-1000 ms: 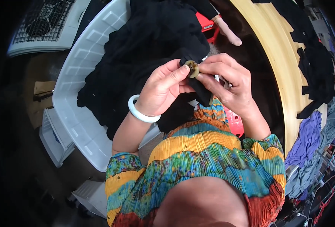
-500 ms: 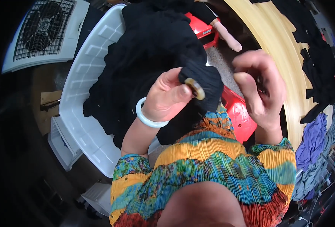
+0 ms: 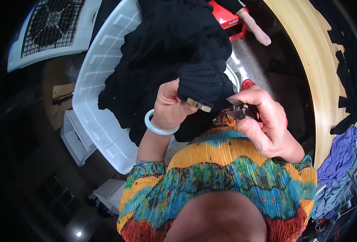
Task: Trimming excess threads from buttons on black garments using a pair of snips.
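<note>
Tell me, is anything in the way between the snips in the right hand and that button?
Nothing visible stands between them: the snips in the right hand point across a gap toward the button. The gathered black cloth bulges just above it.

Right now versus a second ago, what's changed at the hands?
Right hand let go of the button and black cloth, moving right and lower in view; snips now show in it, blades open toward the cloth. Button turned from face-on to nearly edge-on. Left hand still pinches button and cloth; white tub stays put.
</note>
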`<act>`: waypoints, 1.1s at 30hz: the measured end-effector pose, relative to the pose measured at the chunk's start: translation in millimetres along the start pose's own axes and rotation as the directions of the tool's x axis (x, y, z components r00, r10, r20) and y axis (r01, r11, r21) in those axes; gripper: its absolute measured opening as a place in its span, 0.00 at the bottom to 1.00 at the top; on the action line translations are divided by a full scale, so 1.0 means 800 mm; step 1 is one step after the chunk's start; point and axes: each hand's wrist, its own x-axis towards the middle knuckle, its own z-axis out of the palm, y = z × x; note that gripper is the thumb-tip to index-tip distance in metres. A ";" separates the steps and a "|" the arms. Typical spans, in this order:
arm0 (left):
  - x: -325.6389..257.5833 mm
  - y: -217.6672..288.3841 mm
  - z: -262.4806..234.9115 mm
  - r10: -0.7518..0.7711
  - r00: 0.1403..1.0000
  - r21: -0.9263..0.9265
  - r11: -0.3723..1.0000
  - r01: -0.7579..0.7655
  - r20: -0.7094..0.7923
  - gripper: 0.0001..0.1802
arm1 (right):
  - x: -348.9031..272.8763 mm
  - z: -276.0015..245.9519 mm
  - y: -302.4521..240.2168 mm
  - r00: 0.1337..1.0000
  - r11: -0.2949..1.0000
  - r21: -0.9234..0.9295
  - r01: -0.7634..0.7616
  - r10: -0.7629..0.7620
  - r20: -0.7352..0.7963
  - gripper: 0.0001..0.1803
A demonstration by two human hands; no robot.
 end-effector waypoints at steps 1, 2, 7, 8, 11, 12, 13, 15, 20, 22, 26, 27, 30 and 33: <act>-0.005 0.004 0.004 -0.004 1.000 0.004 1.000 0.004 -0.008 0.17 | -0.003 0.002 -0.001 1.000 1.000 0.008 -0.003 0.003 -0.010 0.13; -0.009 0.008 0.009 0.011 0.999 -0.032 0.999 -0.012 -0.033 0.17 | -0.006 0.007 0.000 0.998 1.000 -0.003 0.026 -0.026 -0.051 0.13; -0.019 0.016 0.005 0.021 1.000 -0.067 0.998 -0.020 0.012 0.17 | -0.014 0.018 -0.003 0.999 0.998 -0.061 0.034 -0.035 -0.011 0.13; -0.021 0.018 0.003 0.033 0.999 0.010 0.999 -0.033 0.032 0.17 | -0.014 0.021 -0.002 0.998 0.994 -0.089 0.061 -0.063 -0.020 0.13; -0.022 0.027 0.001 0.060 0.992 0.224 0.971 -0.083 0.108 0.17 | -0.016 0.028 -0.007 0.993 0.985 -0.146 0.095 -0.103 -0.049 0.13; -0.022 0.029 0.001 0.067 0.988 0.291 0.951 -0.104 0.136 0.17 | -0.016 0.030 -0.008 0.993 0.984 -0.154 0.092 -0.101 -0.053 0.13; -0.022 0.030 0.001 0.069 0.988 0.289 0.951 -0.107 0.137 0.17 | -0.014 0.032 -0.007 0.978 0.950 -0.265 0.164 -0.191 -0.080 0.14; -0.022 0.030 0.002 0.080 0.984 0.209 0.971 -0.113 0.162 0.18 | -0.014 0.036 -0.006 0.955 0.898 -0.376 0.230 -0.283 -0.092 0.14; -0.029 0.027 -0.010 0.152 0.970 0.195 0.962 -0.189 0.192 0.18 | -0.013 0.051 0.000 0.921 0.810 -0.507 0.295 -0.383 -0.074 0.15; -0.032 0.025 -0.015 0.187 0.961 0.188 0.956 -0.225 0.202 0.18 | -0.012 0.055 -0.001 0.920 0.804 -0.510 0.307 -0.387 -0.056 0.15; -0.044 0.035 -0.006 0.087 0.993 0.161 0.982 -0.098 0.074 0.17 | -0.008 0.062 -0.001 0.916 0.800 -0.497 0.335 -0.401 -0.027 0.15; -0.047 0.038 -0.002 -0.059 0.997 0.118 0.991 0.065 -0.056 0.17 | -0.007 0.063 0.000 0.917 0.800 -0.497 0.335 -0.399 -0.025 0.15; -0.045 0.030 -0.015 0.222 0.969 0.084 0.969 -0.232 0.109 0.17 | -0.005 0.066 -0.005 0.923 0.812 -0.480 0.332 -0.385 -0.013 0.15; -0.047 0.029 -0.019 0.214 0.967 0.130 0.964 -0.232 0.140 0.17 | -0.006 0.069 -0.005 0.934 0.839 -0.441 0.318 -0.358 -0.008 0.15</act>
